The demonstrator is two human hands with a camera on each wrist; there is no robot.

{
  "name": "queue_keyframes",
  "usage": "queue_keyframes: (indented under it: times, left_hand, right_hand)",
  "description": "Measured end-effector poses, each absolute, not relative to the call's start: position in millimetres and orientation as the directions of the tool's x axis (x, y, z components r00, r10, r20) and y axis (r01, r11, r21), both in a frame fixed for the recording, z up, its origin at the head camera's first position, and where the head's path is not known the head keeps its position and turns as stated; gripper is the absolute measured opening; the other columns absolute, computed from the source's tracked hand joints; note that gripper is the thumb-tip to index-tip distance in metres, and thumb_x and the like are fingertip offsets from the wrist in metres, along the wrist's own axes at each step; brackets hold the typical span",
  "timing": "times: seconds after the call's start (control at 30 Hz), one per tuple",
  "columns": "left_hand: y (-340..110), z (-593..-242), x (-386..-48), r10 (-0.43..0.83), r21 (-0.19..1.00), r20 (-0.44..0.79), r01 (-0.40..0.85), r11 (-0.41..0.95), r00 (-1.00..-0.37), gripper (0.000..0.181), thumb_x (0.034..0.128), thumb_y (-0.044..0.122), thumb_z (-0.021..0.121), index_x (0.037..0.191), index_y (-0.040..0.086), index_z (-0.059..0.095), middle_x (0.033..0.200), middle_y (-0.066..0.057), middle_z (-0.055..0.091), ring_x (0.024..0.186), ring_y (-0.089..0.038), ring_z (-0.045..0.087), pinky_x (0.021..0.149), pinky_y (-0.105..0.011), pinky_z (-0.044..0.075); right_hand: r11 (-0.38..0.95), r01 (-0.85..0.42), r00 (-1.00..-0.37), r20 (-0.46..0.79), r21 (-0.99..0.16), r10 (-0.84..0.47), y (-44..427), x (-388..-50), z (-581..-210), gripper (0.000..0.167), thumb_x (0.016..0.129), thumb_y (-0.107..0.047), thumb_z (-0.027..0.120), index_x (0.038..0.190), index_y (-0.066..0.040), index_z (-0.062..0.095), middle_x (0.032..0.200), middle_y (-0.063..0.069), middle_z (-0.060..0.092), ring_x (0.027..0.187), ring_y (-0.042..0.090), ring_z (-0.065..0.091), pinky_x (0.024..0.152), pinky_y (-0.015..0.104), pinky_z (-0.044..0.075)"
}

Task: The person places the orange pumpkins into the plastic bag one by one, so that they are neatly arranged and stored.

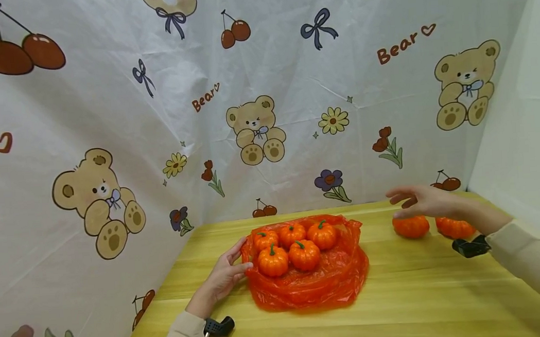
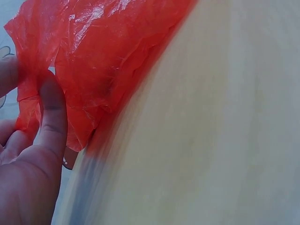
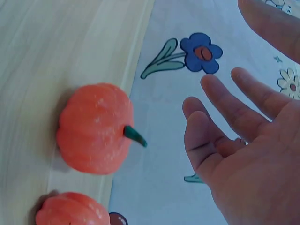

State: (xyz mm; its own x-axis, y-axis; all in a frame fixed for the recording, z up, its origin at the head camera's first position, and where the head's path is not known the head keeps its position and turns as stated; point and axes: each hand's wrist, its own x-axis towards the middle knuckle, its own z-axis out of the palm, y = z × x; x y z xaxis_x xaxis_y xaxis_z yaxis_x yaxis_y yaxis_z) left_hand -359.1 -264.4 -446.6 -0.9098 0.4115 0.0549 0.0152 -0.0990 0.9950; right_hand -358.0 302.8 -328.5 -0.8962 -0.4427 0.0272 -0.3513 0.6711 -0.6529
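A red plastic bag lies open on the table, with several small orange toy pumpkins with green stems inside it. My left hand holds the bag's left edge; in the left wrist view the thin red film passes between thumb and fingers. To the right, my right hand hovers over a loose pumpkin with its fingers spread and nothing in them. Another loose pumpkin sits just right of that one, partly behind the forearm. Both loose pumpkins also appear in the right wrist view, apart from the hand.
The wooden table ends at a white cloth backdrop printed with bears, flowers and cherries. A plain white panel stands at the right. Each wrist carries a black camera mount.
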Motion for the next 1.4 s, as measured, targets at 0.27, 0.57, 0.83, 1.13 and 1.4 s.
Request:
queue_keyframes:
  times: [0.27,0.57,0.83,1.13,1.4]
  left_hand:
    - [-264.2,-444.1,-359.2,0.413,0.994,0.06,0.018,-0.105,-0.909,0.091,0.096,-0.001,0.068,0.167,0.016,0.014,0.174,-0.014,0.009,0.133,-0.021,0.053,0.096,-0.028,0.059]
    - [-263.8,-445.6,-359.5,0.408,0.994,0.057,0.015,-0.105,-0.911,0.091,0.0958,-0.001,0.068,0.167,0.016,0.014,0.174,-0.013,0.009,0.14,-0.025,0.047,0.098,-0.029,0.058]
    - [-263.0,-445.6,-360.8,0.394,0.994,0.049,0.007,-0.108,-0.918,0.088,0.0963,-0.003,0.066,0.167,0.017,0.016,0.174,-0.011,0.012,0.149,-0.033,0.037,0.098,-0.029,0.058]
    - [-263.3,-446.8,-359.5,0.395,0.995,0.047,0.009,-0.099,-0.917,0.089,0.096,-0.002,0.067,0.167,0.017,0.016,0.174,-0.014,0.011,0.139,-0.025,0.048,0.097,-0.028,0.058]
    - [-262.1,-445.8,-357.5,0.395,0.995,0.049,0.01,-0.101,-0.918,0.089,0.0959,-0.003,0.066,0.167,0.016,0.015,0.174,-0.014,0.011,0.149,-0.034,0.037,0.1,-0.029,0.057]
  right_hand:
    - [0.643,-0.386,-0.88,0.056,-0.661,-0.471,319.9,-360.4,-328.7,0.069,0.097,-0.031,0.07,0.152,-0.002,0.04,0.149,0.03,0.051,0.131,0.05,0.051,0.099,0.059,0.055]
    - [0.654,-0.397,-0.886,0.084,-0.644,-0.455,346.0,-368.8,-335.6,0.066,0.098,-0.028,0.069,0.152,-0.004,0.042,0.148,0.029,0.053,0.131,0.049,0.052,0.095,0.05,0.059]
    - [0.665,-0.398,-0.893,0.102,-0.632,-0.438,364.0,-371.8,-339.2,0.062,0.098,-0.026,0.069,0.151,-0.005,0.044,0.145,0.026,0.056,0.116,-0.005,0.057,0.086,0.021,0.055]
    - [0.683,-0.409,-0.901,0.151,-0.604,-0.407,381.5,-373.3,-351.3,0.062,0.097,-0.026,0.067,0.15,-0.004,0.044,0.143,0.028,0.057,0.125,0.043,0.057,0.092,0.06,0.058]
    - [0.704,-0.371,-0.923,0.157,-0.605,-0.351,397.4,-378.4,-364.3,0.065,0.097,-0.027,0.069,0.15,-0.002,0.041,0.145,0.03,0.052,0.129,0.052,0.05,0.093,0.063,0.056]
